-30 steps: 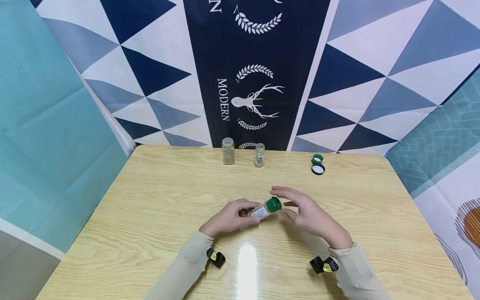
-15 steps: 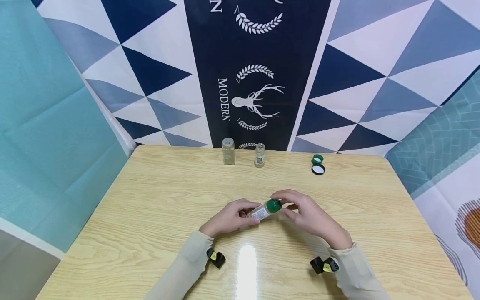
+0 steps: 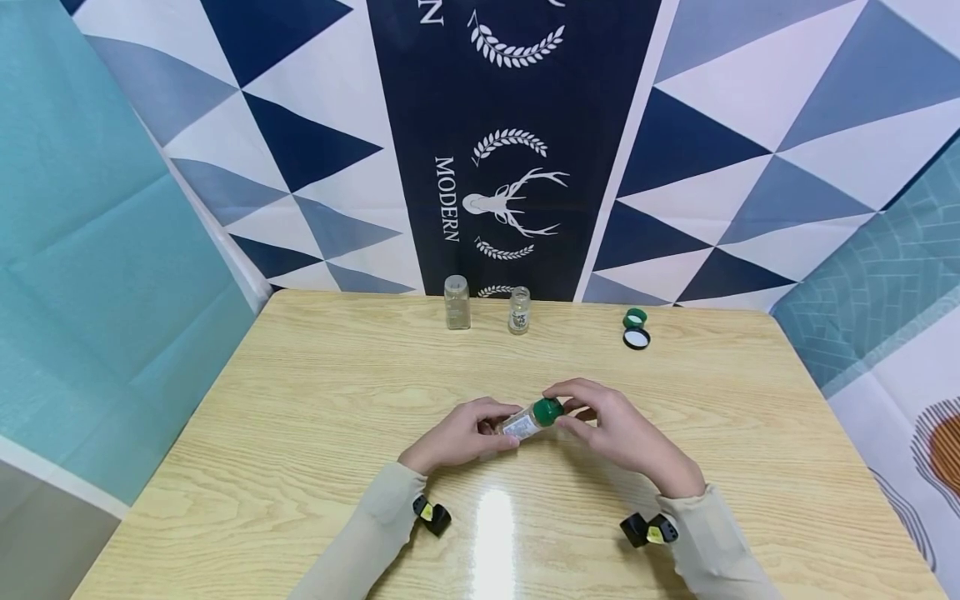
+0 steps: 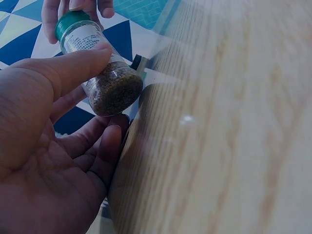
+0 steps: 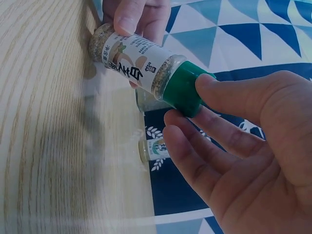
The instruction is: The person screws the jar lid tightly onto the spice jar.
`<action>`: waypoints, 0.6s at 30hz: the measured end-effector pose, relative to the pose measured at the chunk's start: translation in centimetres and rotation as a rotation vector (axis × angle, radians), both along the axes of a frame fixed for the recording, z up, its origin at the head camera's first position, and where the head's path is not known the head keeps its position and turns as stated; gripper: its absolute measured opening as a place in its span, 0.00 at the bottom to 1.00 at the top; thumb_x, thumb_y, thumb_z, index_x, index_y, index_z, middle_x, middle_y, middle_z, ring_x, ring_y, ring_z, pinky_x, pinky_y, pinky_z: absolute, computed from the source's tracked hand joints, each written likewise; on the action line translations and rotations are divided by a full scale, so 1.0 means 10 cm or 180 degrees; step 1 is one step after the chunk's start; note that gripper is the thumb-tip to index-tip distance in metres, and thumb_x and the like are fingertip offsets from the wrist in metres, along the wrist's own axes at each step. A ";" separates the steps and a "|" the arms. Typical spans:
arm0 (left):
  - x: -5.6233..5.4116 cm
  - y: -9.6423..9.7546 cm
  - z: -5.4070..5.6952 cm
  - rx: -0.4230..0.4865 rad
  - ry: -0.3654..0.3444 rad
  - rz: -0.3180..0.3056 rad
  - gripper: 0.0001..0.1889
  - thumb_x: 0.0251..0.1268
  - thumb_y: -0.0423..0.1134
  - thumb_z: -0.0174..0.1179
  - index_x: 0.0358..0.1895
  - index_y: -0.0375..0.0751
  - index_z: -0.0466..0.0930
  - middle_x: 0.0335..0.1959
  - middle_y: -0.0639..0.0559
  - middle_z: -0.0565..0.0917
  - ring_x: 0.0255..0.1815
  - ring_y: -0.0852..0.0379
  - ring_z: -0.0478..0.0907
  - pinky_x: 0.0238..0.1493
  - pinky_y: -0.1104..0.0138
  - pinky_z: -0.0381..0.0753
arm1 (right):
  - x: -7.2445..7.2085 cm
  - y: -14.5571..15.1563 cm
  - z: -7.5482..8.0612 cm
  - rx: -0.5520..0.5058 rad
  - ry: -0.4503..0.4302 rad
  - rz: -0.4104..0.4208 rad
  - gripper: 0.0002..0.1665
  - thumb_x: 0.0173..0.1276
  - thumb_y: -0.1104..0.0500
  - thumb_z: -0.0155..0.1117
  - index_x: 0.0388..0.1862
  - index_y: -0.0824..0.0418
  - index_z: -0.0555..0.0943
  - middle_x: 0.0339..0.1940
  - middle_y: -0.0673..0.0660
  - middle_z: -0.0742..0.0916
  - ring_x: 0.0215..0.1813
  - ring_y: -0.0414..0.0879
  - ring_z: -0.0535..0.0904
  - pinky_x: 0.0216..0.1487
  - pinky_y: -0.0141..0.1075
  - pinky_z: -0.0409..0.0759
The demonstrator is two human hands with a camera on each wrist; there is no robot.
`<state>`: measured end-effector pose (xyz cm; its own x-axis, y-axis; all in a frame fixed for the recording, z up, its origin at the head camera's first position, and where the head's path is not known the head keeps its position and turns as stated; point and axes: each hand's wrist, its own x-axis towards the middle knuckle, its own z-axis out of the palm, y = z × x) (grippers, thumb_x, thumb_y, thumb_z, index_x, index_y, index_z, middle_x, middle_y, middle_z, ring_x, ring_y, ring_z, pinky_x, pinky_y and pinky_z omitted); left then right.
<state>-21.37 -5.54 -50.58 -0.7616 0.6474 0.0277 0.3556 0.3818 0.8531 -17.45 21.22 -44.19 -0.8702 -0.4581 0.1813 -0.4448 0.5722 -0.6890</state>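
A clear spice jar (image 3: 521,424) with a white printed label and a green cap (image 3: 548,410) lies tilted between both hands, above the middle of the table. My left hand (image 3: 463,432) grips its body, thumb across the label. In the left wrist view, speckled brownish grains show through the bottom of the spice jar (image 4: 116,90). My right hand (image 3: 617,425) pinches the green cap between thumb and fingers, as the right wrist view shows with the green cap (image 5: 186,89) at the fingertips. The cap sits on the jar's end.
At the back of the wooden table (image 3: 337,358) stand a square glass jar (image 3: 457,304) and a small open-topped glass jar (image 3: 519,312). Farther right lie a green cap (image 3: 634,318) and a black lid (image 3: 637,338). A patterned cloth (image 3: 517,125) hangs behind the table.
My right hand's fingers have closed in from around the green cap to pinch it. The left hand and the spice jar hold nearly still.
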 end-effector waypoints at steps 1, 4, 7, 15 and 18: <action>0.00 0.00 0.00 -0.0002 0.0005 0.0002 0.24 0.69 0.47 0.69 0.67 0.51 0.81 0.48 0.55 0.83 0.42 0.62 0.76 0.44 0.70 0.79 | 0.00 0.00 0.00 0.0001 -0.0005 -0.0003 0.20 0.70 0.67 0.69 0.60 0.58 0.83 0.60 0.57 0.86 0.51 0.49 0.87 0.49 0.38 0.88; 0.01 0.00 0.01 -0.0016 0.0025 0.0004 0.24 0.69 0.47 0.69 0.67 0.51 0.81 0.48 0.55 0.83 0.42 0.62 0.76 0.44 0.70 0.79 | 0.00 0.00 0.00 0.0014 -0.0024 -0.0005 0.20 0.70 0.66 0.69 0.60 0.58 0.82 0.59 0.57 0.86 0.50 0.47 0.86 0.49 0.38 0.87; 0.01 -0.01 0.01 -0.0020 0.0028 0.0004 0.25 0.70 0.47 0.69 0.68 0.50 0.80 0.48 0.55 0.83 0.42 0.62 0.76 0.44 0.70 0.79 | -0.01 0.00 -0.01 0.0037 -0.0037 0.0017 0.21 0.71 0.66 0.68 0.62 0.60 0.81 0.60 0.58 0.86 0.49 0.47 0.86 0.48 0.38 0.87; 0.02 -0.01 0.02 -0.0047 0.0021 0.0011 0.26 0.70 0.47 0.68 0.69 0.49 0.79 0.50 0.54 0.83 0.43 0.62 0.76 0.45 0.70 0.79 | -0.02 0.00 -0.03 0.0082 -0.0018 0.0093 0.23 0.73 0.67 0.66 0.66 0.65 0.79 0.62 0.62 0.84 0.51 0.50 0.86 0.50 0.40 0.87; 0.02 -0.01 0.02 -0.0058 0.0023 0.0008 0.25 0.70 0.47 0.68 0.69 0.50 0.79 0.51 0.54 0.83 0.43 0.62 0.76 0.45 0.70 0.79 | -0.02 -0.01 -0.04 0.0086 -0.0016 0.0076 0.23 0.72 0.67 0.66 0.65 0.66 0.79 0.61 0.61 0.83 0.52 0.51 0.85 0.51 0.40 0.87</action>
<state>-21.21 -5.61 -50.42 -0.7630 0.6460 0.0215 0.3609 0.3981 0.8434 -17.63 21.14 -44.55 -0.8598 -0.4835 0.1642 -0.4551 0.5799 -0.6757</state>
